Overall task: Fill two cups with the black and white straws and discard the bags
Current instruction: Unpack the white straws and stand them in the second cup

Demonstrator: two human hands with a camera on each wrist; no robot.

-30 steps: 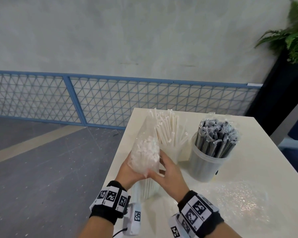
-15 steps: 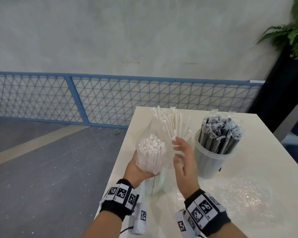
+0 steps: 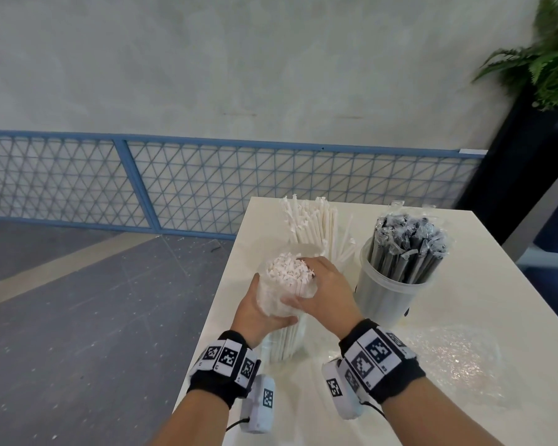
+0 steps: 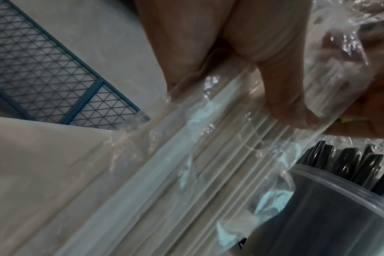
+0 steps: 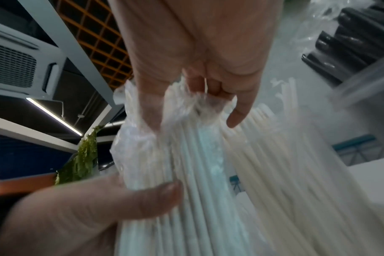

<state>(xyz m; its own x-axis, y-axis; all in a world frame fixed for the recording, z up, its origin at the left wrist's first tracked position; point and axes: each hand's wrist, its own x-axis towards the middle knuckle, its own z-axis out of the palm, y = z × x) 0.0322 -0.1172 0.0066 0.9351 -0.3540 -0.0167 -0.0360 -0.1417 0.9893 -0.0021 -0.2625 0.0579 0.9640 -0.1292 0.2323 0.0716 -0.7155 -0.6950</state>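
Near the table's (image 3: 464, 284) left edge, we grip the slippery, light bag of white straws (image 3: 284, 284) mid-length in our left hand (image 3: 258, 312), right hand (image 3: 326, 292) clasping its top.

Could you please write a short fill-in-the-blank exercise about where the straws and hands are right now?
1. Both hands grip a clear bag of ____ straws.
2. The cup on the right holds ____ straws.
3. The right hand reaches over the bag's ____ end.
4. An empty bag lies on the ____.

Missing words: white; black; top; table
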